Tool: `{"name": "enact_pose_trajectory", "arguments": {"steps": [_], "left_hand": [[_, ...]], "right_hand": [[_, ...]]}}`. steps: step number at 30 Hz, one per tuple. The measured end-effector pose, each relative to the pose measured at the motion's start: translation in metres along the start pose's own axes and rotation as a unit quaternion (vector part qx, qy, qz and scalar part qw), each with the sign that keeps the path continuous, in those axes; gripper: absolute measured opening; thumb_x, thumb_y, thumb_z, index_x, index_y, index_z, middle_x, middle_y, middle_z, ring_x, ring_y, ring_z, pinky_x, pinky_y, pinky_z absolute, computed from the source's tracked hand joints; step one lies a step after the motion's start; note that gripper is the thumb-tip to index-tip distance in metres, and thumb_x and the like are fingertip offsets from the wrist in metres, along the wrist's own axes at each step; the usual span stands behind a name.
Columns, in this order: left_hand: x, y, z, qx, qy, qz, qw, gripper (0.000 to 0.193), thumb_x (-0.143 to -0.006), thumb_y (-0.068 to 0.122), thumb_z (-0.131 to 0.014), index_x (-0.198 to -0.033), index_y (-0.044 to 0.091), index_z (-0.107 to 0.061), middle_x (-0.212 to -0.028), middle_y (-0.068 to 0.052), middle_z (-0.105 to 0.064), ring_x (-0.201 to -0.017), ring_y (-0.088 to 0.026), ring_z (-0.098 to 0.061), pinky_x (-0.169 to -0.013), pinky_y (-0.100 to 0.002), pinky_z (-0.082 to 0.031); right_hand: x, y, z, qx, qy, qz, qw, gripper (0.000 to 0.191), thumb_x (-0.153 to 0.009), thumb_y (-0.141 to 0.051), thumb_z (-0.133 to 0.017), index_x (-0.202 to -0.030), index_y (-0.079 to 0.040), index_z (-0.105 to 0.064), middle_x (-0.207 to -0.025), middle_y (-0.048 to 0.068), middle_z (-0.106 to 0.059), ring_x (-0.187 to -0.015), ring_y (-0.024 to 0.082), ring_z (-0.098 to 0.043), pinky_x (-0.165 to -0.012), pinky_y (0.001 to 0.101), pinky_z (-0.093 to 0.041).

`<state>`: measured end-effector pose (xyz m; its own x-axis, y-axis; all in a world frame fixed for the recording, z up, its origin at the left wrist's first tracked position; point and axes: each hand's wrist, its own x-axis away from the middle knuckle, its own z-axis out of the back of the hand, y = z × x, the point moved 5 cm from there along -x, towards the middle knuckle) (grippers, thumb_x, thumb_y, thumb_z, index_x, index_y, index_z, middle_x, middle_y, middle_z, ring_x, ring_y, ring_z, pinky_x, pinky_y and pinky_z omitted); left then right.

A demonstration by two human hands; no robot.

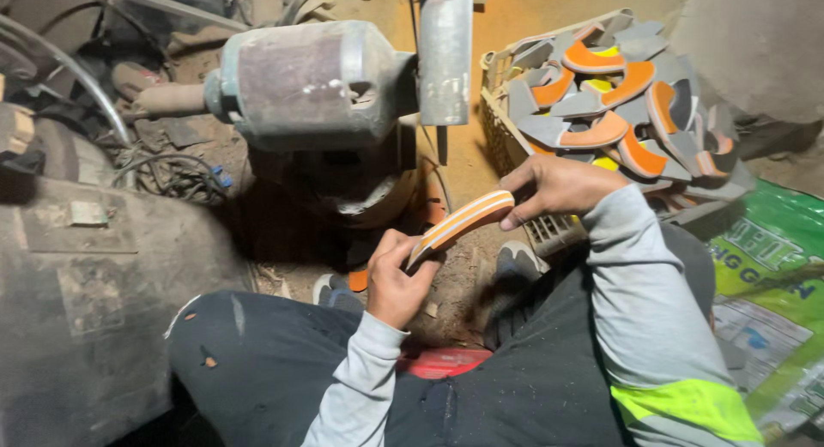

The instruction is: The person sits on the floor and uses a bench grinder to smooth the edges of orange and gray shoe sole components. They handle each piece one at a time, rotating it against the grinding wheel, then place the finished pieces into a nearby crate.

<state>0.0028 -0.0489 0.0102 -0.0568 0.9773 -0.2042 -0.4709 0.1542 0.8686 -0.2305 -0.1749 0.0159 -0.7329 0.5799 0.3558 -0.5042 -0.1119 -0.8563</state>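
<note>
Two hands, one sole

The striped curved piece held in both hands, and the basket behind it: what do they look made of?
The curved piece looks like layered foam or rubber, matte: orange and pale bands show along its edge. It is pinched between the left hand and right hand. The basket looks like pale moulded plastic, given its lattice wall.

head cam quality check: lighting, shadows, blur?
Head view: warm, dim light; the striped sole piece and both hands, left hand and right hand, are lit and fairly sharp. Deep shadow swallows the dark block at left and the floor under the grinder motor. The basket of soles is readable; the top right corner is soft and blurred. No strong glare.
</note>
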Motion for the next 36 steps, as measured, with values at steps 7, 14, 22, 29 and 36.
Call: {"name": "enact_pose_trajectory", "arguments": {"steps": [7, 14, 22, 29, 36], "left_hand": [[0.000, -0.017, -0.010, -0.007, -0.020, 0.034, 0.999, 0.024, -0.079, 0.014, -0.084, -0.096, 0.000, -0.073, -0.083, -0.011, -0.061, -0.075, -0.023, -0.061, -0.069, -0.032, -0.049], [0.006, -0.043, -0.034, 0.057, -0.078, 0.092, 0.991, 0.037, -0.089, 0.026, -0.078, -0.109, -0.002, -0.066, -0.100, -0.013, -0.075, -0.089, -0.017, -0.069, -0.082, -0.032, -0.055], [0.015, -0.052, -0.055, 0.194, -0.160, 0.136, 0.958, 0.043, -0.094, 0.029, -0.064, -0.121, -0.005, -0.063, -0.106, -0.012, -0.069, -0.098, -0.021, -0.062, -0.090, -0.031, -0.050], [0.036, -0.029, -0.100, 0.601, -0.264, 0.327, 0.680, 0.062, -0.092, 0.038, -0.059, -0.141, -0.001, -0.053, -0.078, -0.005, -0.047, -0.066, -0.014, -0.043, -0.062, -0.030, -0.040], [0.041, -0.014, -0.115, 0.668, -0.310, 0.350, 0.579, 0.066, -0.090, 0.040, -0.052, -0.144, 0.004, -0.051, -0.078, -0.003, -0.045, -0.066, -0.014, -0.038, -0.065, -0.030, -0.039]], "right_hand": [[0.004, -0.002, 0.001, 0.008, -0.006, -0.020, 1.000, 0.038, -0.076, -0.028, -0.087, -0.102, -0.002, -0.082, -0.081, 0.008, -0.080, -0.077, 0.011, -0.066, -0.073, 0.0299, -0.053], [0.004, -0.004, 0.003, 0.004, -0.020, -0.027, 0.999, 0.043, -0.075, -0.033, -0.085, -0.107, -0.004, -0.081, -0.088, 0.006, -0.084, -0.079, 0.011, -0.071, -0.076, 0.0286, -0.055], [0.004, -0.011, 0.004, -0.016, -0.047, 0.063, 0.997, 0.038, -0.081, -0.030, -0.081, -0.107, -0.002, -0.078, -0.089, 0.005, -0.083, -0.081, 0.011, -0.069, -0.077, 0.0292, -0.055], [0.006, -0.007, 0.011, 0.014, -0.007, -0.008, 1.000, 0.039, -0.077, -0.038, -0.084, -0.095, -0.002, -0.081, -0.080, 0.008, -0.079, -0.077, 0.016, -0.066, -0.074, 0.0335, -0.054], [0.010, -0.030, 0.018, -0.013, 0.028, 0.163, 0.986, 0.057, -0.078, -0.041, -0.083, -0.117, -0.003, -0.067, -0.106, 0.005, -0.073, -0.100, 0.017, -0.066, -0.086, 0.0313, -0.051]]}}
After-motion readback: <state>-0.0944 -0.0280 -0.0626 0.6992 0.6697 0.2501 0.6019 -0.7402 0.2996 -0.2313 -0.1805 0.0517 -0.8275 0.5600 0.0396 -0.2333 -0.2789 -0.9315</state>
